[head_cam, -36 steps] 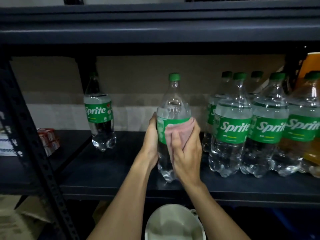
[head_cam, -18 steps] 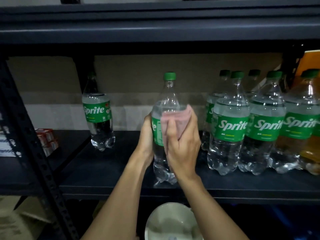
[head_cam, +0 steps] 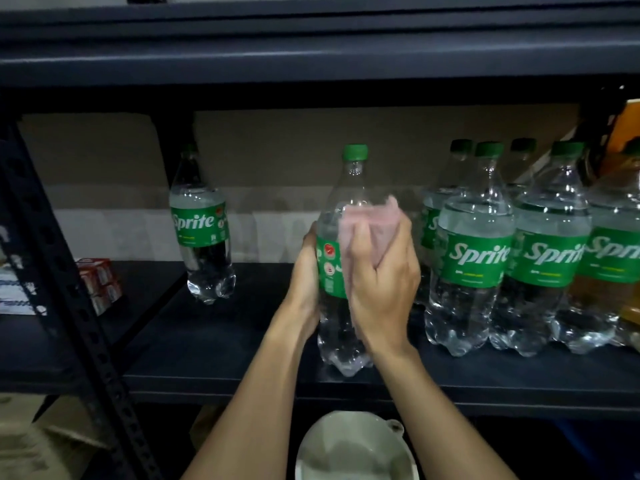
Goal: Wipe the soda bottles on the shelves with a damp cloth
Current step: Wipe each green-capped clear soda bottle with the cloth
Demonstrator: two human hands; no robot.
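The pink cloth (head_cam: pixel 367 223), pinched in the right hand's (head_cam: pixel 384 289) fingers, is shifted up the clear green-capped soda bottle (head_cam: pixel 337 337) gripped by the left hand (head_cam: pixel 304 282); the label (head_cam: pixel 329 268) is judged wiped.

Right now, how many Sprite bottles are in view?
7: a lone bottle at left, the held bottle at centre, three in front at right, two behind them; more may be hidden.

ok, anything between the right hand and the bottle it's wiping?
Only the pink cloth, which the right hand presses against the bottle over its shoulder and label, as wiping needs. The left hand grips the far side directly. Nothing else visible gets in the way.
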